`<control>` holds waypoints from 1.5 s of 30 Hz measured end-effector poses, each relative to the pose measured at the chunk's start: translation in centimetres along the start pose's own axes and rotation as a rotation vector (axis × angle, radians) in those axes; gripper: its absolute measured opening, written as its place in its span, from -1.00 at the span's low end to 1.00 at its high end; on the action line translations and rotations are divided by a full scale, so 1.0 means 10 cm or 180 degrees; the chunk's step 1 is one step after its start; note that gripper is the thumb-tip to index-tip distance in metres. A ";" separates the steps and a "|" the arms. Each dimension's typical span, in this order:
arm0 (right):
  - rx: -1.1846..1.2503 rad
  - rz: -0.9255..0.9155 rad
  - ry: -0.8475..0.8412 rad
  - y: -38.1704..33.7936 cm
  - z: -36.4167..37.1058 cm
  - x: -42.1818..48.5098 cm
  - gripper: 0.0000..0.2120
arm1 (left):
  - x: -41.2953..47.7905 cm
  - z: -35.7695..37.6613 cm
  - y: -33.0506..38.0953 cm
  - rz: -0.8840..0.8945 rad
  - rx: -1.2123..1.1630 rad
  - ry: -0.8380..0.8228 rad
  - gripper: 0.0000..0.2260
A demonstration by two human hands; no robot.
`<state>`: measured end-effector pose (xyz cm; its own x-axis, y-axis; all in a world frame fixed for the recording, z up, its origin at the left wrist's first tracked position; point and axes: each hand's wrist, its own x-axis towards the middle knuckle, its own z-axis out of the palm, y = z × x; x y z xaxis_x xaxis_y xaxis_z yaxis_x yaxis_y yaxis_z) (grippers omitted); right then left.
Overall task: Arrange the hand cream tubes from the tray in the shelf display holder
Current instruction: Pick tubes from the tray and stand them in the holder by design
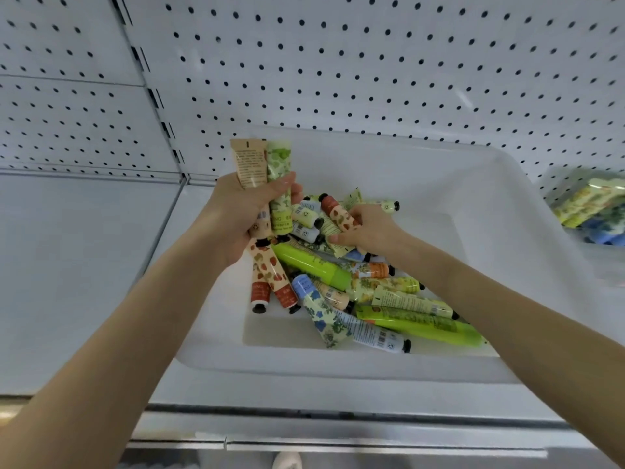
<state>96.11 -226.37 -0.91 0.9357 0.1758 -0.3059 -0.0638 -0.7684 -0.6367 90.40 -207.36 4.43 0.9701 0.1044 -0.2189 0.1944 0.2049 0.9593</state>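
Tubes (378, 299) mostly lay piled in tray (490, 204), centre frame. Left hand (250, 211) gripped several tubes; right hand (365, 228) closed on one. Holder (590, 206), right edge, looked part-filled; judged early-to-mid.

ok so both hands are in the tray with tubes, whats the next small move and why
Probably lift the right hand clear with the orange-patterned tube it is closing on, adding it to the bundle in the left hand, since the display holder sits to the right.
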 end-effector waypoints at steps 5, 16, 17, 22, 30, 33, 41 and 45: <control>0.0287 0.0044 -0.0042 -0.04 -0.05 -0.03 -0.61 | 0.00 0.00 0.00 -0.0013 0.0019 -0.0030 -0.79; 0.2375 0.0010 0.0111 -0.16 -0.70 -0.33 -0.72 | -0.02 -0.01 0.06 -0.0029 -0.0539 -0.0128 -0.75; 0.2607 -0.0095 0.0112 -0.21 -0.70 -0.37 -0.76 | -0.02 -0.02 0.06 -0.0024 -0.0603 -0.0131 -0.74; 0.3168 -0.0343 -0.0169 -0.42 -0.50 -0.56 -0.69 | -0.02 -0.02 0.06 -0.0062 -0.0778 -0.0268 -0.65; 0.2516 -0.0466 -0.0381 -0.52 -0.14 -0.63 -0.78 | -0.03 -0.02 0.09 -0.0317 -0.1126 -0.0605 -0.72; 0.2315 -0.0532 -0.0347 -0.55 -0.11 -0.64 -0.81 | -0.01 -0.03 0.10 -0.0280 -0.1113 -0.0637 -0.76; 0.2233 -0.0572 -0.0333 -0.57 -0.06 -0.65 -0.80 | -0.02 -0.04 0.10 -0.0289 -0.0952 -0.0418 -0.77; 0.2569 -0.0494 -0.0453 -0.52 -0.09 -0.63 -0.79 | -0.03 -0.02 0.12 -0.0353 -0.1033 -0.0299 -0.70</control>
<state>90.92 -224.04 4.98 0.9050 0.3610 -0.2250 -0.2176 -0.0617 -0.9741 90.33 -206.89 5.64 0.9577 -0.0226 -0.2868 0.2578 0.5102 0.8205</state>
